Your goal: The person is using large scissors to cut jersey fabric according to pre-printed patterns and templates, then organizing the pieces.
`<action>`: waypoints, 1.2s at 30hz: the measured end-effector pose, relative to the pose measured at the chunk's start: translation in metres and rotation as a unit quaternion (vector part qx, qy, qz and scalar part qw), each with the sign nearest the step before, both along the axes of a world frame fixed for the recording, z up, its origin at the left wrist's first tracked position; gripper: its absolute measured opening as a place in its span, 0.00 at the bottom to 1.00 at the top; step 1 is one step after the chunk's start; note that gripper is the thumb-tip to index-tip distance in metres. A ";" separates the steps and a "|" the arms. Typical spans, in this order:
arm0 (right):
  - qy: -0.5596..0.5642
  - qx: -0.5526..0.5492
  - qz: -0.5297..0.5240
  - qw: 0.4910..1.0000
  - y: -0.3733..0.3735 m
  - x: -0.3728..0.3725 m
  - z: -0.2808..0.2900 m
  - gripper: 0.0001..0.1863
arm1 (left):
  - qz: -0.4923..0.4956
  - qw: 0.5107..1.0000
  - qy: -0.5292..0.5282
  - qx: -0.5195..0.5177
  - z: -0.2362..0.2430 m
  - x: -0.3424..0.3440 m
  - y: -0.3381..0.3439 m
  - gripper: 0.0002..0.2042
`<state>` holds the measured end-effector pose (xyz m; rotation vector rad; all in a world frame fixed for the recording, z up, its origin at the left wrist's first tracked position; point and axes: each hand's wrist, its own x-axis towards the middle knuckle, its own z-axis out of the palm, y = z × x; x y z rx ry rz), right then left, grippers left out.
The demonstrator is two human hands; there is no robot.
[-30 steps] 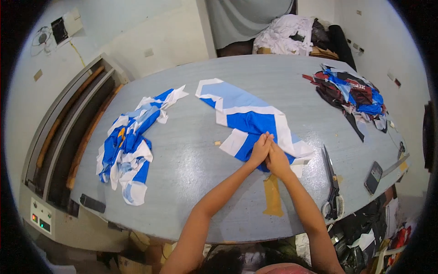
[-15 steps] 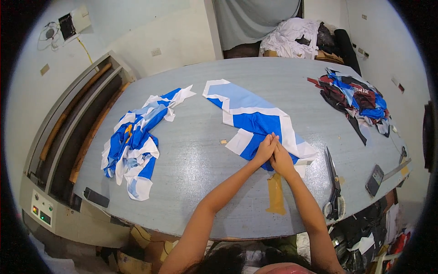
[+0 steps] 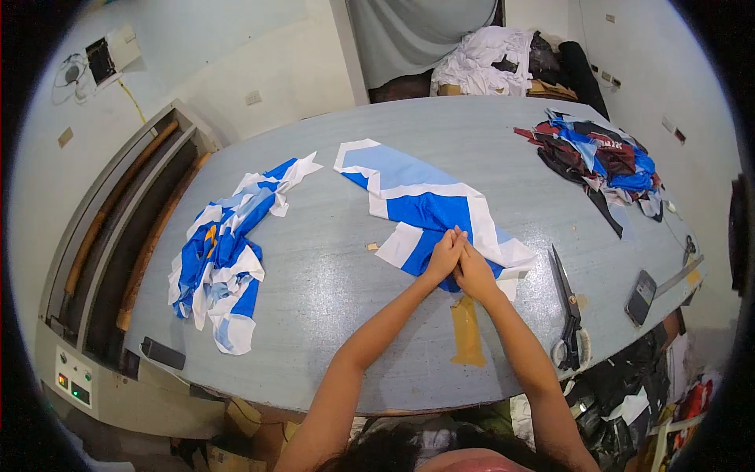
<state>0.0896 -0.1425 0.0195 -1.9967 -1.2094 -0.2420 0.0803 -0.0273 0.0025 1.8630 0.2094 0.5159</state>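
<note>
A blue, light-blue and white piece of fabric [image 3: 429, 206] lies creased across the middle of the table. Over its near part, my left hand [image 3: 447, 253] and my right hand [image 3: 473, 271] are pressed against each other, fingertips meeting on the blue section. The fingers of both look closed, but what lies between them is hidden. Folds in the cloth run toward my hands. Just below them a strip of brown tape [image 3: 467, 334] is stuck to the tabletop. To the right of my right forearm lie large black-handled scissors [image 3: 570, 315], blades pointing away.
On the grey table [image 3: 314, 315], a crumpled blue and white fabric pile [image 3: 224, 244] lies left and a dark red, black and blue pile [image 3: 602, 157] far right. A phone [image 3: 641, 297] and a black block [image 3: 163, 353] sit near the edges. A roller machine [image 3: 118, 236] adjoins the left side.
The whole view has shifted slightly, with everything a little farther left in the picture. My hands stay together at the same spot on the fabric.
</note>
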 end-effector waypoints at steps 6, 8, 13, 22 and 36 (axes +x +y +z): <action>-0.014 0.021 -0.002 1.000 -0.002 0.002 -0.001 0.28 | -0.002 1.000 0.003 0.000 0.005 -0.001 -0.003 0.19; -0.032 0.016 -0.001 0.999 0.000 0.002 -0.001 0.28 | -0.004 1.000 0.003 -0.004 0.004 0.000 -0.001 0.19; -0.023 0.020 -0.002 1.000 -0.001 0.004 -0.002 0.27 | -0.002 1.000 0.002 -0.001 0.002 0.002 -0.001 0.19; -0.076 -0.009 -0.035 0.996 -0.013 -0.004 0.002 0.30 | 0.005 0.997 -0.071 -0.032 0.013 -0.016 -0.009 0.16; 0.070 -0.320 0.134 0.935 -0.207 -0.111 0.064 0.32 | -0.159 0.705 0.508 0.469 0.107 -0.278 -0.010 0.32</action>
